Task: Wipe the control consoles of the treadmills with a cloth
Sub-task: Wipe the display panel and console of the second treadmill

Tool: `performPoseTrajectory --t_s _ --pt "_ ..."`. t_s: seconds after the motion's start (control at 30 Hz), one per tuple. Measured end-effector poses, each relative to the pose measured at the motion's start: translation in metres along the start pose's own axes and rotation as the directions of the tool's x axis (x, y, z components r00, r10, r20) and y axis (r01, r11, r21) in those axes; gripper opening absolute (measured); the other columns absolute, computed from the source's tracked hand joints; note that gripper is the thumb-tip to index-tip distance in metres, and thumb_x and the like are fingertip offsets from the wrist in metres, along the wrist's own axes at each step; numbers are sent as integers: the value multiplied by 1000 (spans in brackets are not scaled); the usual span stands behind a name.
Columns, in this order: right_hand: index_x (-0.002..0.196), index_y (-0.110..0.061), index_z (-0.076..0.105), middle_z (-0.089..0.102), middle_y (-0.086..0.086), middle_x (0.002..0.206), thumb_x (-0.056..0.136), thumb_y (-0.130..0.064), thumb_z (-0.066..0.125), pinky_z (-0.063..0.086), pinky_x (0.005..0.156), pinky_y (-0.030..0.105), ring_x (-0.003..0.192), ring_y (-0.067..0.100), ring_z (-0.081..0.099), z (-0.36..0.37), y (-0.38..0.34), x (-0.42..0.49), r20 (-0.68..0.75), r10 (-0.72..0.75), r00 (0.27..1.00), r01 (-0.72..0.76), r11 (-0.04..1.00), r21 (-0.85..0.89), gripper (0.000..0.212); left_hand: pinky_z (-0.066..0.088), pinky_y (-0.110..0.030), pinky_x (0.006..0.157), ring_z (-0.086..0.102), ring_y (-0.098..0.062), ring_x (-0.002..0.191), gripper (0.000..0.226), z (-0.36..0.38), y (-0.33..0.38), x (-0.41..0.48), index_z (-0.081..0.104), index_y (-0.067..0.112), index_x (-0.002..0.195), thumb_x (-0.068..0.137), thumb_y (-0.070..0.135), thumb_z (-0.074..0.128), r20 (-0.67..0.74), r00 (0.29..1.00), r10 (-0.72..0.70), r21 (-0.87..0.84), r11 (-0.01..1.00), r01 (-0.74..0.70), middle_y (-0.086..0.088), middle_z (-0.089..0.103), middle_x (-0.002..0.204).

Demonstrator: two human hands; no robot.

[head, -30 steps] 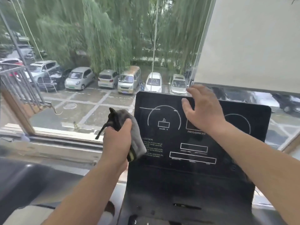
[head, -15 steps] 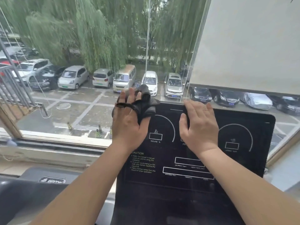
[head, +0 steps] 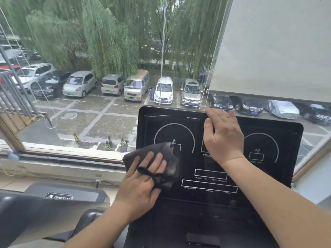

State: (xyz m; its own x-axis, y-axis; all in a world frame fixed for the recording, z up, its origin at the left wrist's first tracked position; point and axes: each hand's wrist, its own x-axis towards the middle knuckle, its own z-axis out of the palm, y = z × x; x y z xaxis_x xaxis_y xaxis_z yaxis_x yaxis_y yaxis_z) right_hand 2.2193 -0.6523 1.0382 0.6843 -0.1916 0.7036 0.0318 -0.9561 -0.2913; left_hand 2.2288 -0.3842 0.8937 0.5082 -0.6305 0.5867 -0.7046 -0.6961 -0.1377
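Left hand (head: 143,178), fingers flat, presses cloth (head: 168,158) on console (head: 268,176); right hand (head: 223,138), flat, steadies it. Mid-wipe; next, likely sweep toward right hand.

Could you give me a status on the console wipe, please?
Left hand flat, pressing cloth on console, left side. Right hand rests at its top edge. Nothing blocking.

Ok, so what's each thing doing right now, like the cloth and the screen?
Cloth, spread flat, pressed against the console's left side.
Console, dark, its display boxes blank.
Left hand, flat on the cloth, fingers straight.
Right hand, resting on the console's top edge.
Roller blind, pulled partway down.
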Motion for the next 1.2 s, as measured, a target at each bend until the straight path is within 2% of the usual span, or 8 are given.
performPoseTrajectory --t_s 0.13,0.27,0.4,0.6,0.73,0.87,1.03,1.2 --pt "141 -15 64 64 3 144 101 -33 36 23 127 44 139 23 53 1 0 0 14 -26 1000 27 998 -64 52 25 -54 124 28 -23 157 75 -28 -48 33 47 26 156 83 38 57 27 992 127 104 986 -129 5 34 168" --pt "142 -13 63 64 5 143 101 -30 40 23 127 44 139 25 53 1 -2 -2 8 -32 999 33 995 -91 50 11 -50 130 11 -25 161 69 -40 -46 82 35 25 162 95 39 46 -100 964 -247 -91 967 239 3 24 172" --pt "138 -12 64 66 5 140 100 -28 41 23 127 44 136 26 54 2 -2 -1 -11 -41 999 40 995 -89 48 5 -50 130 4 -25 161 70 -19 -8 72 32 21 163 96 37 46 -104 928 -359 -190 923 336 3 17 173" --pt "139 -15 63 66 2 138 99 -31 39 21 127 44 134 25 54 5 -3 -2 -29 -48 998 45 994 -100 50 11 -49 129 13 -21 161 82 15 18 -26 41 22 159 80 36 60 68 998 -7 33 999 5 4 31 169" --pt "140 -14 62 65 3 139 99 -31 42 21 127 44 135 25 53 5 -3 -4 -35 -58 998 54 992 -112 48 19 -46 126 30 -19 156 76 -9 -34 -20 47 26 156 81 28 54 122 943 311 98 941 -323 7 36 166" --pt "138 -14 62 66 4 137 98 -30 46 21 127 45 133 26 55 6 -5 -4 -48 -56 997 50 992 -119 46 25 -52 125 31 -26 155 65 -31 -63 27 48 19 155 91 24 52 -69 996 51 39 998 -48 1 39 165" --pt "136 -12 64 67 7 135 98 -29 48 23 127 45 132 29 56 8 -6 -4 -57 -54 997 47 991 -123 44 21 -56 127 20 -36 158 65 -2 -4 25 45 6 155 93 21 56 -188 924 -332 -223 931 289 -9 34 167" --pt "137 -11 63 66 8 136 98 -28 48 23 127 45 133 29 55 6 -5 -4 -54 -67 996 60 990 -127 45 12 -44 129 25 -22 157 75 14 22 -38 46 17 154 80 25 55 31 999 42 17 999 -43 1 43 163"
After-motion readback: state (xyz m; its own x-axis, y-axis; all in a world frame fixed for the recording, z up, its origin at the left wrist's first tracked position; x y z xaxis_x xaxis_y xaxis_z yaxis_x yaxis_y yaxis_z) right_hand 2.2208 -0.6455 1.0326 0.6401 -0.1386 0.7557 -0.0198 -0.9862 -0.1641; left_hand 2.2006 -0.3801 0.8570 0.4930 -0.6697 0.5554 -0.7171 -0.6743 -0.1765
